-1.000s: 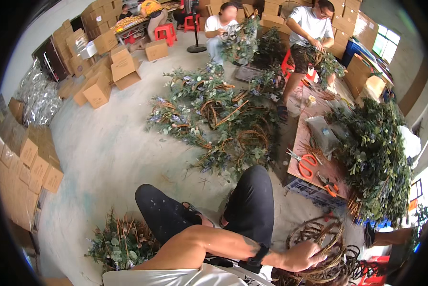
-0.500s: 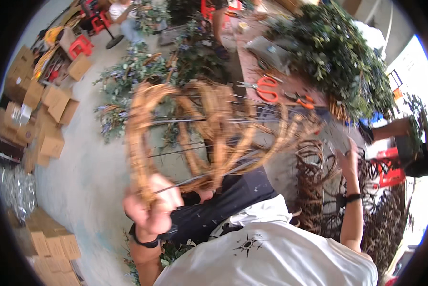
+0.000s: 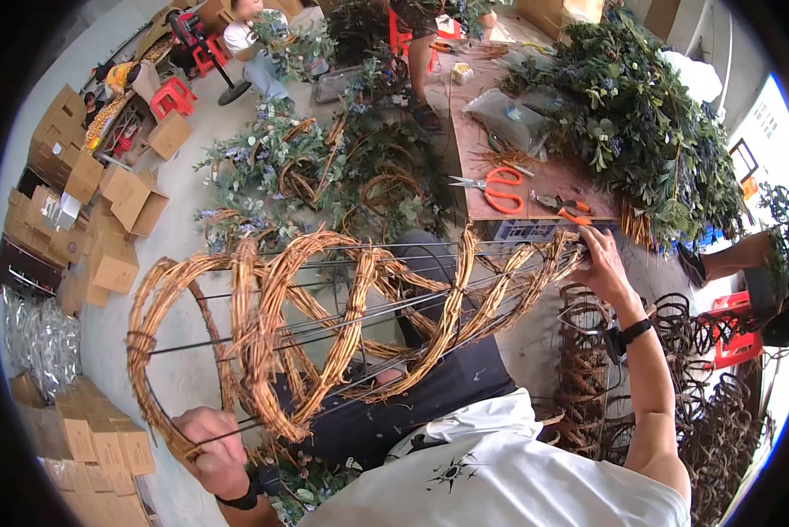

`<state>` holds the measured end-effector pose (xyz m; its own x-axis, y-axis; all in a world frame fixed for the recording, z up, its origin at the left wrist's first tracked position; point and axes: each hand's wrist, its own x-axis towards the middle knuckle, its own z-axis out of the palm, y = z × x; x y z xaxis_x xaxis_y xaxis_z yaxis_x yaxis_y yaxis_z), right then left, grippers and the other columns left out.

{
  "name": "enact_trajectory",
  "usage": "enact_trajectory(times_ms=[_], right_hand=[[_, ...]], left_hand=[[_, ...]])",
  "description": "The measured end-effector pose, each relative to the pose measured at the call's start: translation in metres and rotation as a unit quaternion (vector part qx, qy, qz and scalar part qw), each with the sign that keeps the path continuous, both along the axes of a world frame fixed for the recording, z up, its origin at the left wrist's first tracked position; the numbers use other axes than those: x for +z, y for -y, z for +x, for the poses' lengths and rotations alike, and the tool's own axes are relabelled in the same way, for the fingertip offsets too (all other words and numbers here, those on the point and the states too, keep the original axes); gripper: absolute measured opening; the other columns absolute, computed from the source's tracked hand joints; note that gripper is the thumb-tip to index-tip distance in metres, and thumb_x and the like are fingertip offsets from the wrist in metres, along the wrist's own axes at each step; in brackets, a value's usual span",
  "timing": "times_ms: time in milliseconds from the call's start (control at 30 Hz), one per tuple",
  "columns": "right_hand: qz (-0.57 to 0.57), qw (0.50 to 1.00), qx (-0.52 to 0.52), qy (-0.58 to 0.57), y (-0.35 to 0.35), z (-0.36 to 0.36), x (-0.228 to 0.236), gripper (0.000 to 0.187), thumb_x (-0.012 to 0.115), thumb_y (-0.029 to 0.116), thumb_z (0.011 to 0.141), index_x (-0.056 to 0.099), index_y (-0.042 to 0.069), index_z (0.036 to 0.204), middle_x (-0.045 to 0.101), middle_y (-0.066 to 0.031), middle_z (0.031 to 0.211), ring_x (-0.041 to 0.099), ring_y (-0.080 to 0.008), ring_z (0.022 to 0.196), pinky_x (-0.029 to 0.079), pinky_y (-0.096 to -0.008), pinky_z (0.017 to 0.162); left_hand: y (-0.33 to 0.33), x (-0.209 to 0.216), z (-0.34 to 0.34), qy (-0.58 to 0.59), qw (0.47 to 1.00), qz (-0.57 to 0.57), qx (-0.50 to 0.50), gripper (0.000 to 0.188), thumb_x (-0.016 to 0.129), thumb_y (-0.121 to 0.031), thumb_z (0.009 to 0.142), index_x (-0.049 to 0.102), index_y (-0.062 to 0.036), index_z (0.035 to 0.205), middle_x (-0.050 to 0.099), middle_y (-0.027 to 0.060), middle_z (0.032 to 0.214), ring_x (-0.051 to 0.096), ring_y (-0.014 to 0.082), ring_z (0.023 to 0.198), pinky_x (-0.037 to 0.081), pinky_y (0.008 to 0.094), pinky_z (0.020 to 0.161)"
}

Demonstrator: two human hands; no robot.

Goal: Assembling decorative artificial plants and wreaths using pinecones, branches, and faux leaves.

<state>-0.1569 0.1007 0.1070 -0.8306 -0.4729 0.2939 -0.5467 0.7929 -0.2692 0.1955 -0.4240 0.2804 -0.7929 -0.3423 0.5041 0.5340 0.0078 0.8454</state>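
Observation:
A long tapering cone frame (image 3: pixel 355 351) of bound brown vine twigs, with dark straight wires running along its length, lies on its side in front of me. My left hand (image 3: pixel 212 450) is closed around the rim of its wide end, at the lower left. At the narrow end, to the right, my right hand (image 3: pixel 607 270) has its fingers wrapped about the tip; the frame hides part of the fingertips. Just beyond that hand, orange-handled pliers (image 3: pixel 563 207) and orange-handled scissors (image 3: pixel 501 190) rest on a pinkish table (image 3: pixel 486 140).
Leafy green branches (image 3: pixel 640 132) are heaped on the table. Greenery with twig rings (image 3: pixel 324 167) covers the floor ahead. Dark coiled twig frames (image 3: pixel 583 369) stand at my right, cardboard boxes (image 3: pixel 113 255) at the left. Another person (image 3: pixel 258 44) sits far off holding foliage.
The cone frame has swung left and down with my left hand. My right hand, apart from it before with fingers stretched, has come onto its narrow tip.

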Motion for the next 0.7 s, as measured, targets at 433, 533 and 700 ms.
enact_trajectory(times_ms=[433, 533, 700], right_hand=[[0.056, 0.997, -0.047, -0.004, -0.031, 0.09, 0.02, 0.064, 0.089, 0.027, 0.065, 0.064, 0.008, 0.121, 0.071, -0.0149, 0.109, 0.068, -0.0373, 0.1, 0.054, -0.0482, 0.085], [0.113, 0.988, -0.101, -0.011, -0.081, 0.124, 0.007, 0.071, 0.091, 0.025, 0.053, 0.066, 0.01, 0.117, 0.072, -0.0104, 0.109, 0.069, -0.0324, 0.097, 0.054, -0.0457, 0.082], [0.121, 0.981, -0.155, 0.0, -0.132, 0.181, -0.006, 0.075, 0.089, 0.02, 0.051, 0.064, 0.01, 0.12, 0.071, -0.0073, 0.114, 0.068, -0.0297, 0.102, 0.052, -0.0486, 0.086]], left_hand=[[0.042, 0.002, -0.027, -0.106, 0.958, -0.163, 0.212, 0.037, 0.056, -0.028, 0.102, 0.042, -0.0059, 0.076, 0.042, 0.0064, 0.066, 0.035, 0.0156, 0.056, 0.03, 0.0305, 0.057], [0.048, 0.002, -0.043, -0.108, 0.971, -0.151, 0.151, 0.034, 0.051, -0.015, 0.098, 0.038, -0.0085, 0.068, 0.042, 0.0074, 0.068, 0.033, 0.0144, 0.059, 0.026, 0.0297, 0.057], [0.032, -0.003, -0.071, -0.12, 0.974, -0.124, 0.144, 0.035, 0.045, -0.005, 0.093, 0.032, -0.0115, 0.061, 0.038, 0.0048, 0.065, 0.032, 0.0126, 0.059, 0.024, 0.029, 0.056]])
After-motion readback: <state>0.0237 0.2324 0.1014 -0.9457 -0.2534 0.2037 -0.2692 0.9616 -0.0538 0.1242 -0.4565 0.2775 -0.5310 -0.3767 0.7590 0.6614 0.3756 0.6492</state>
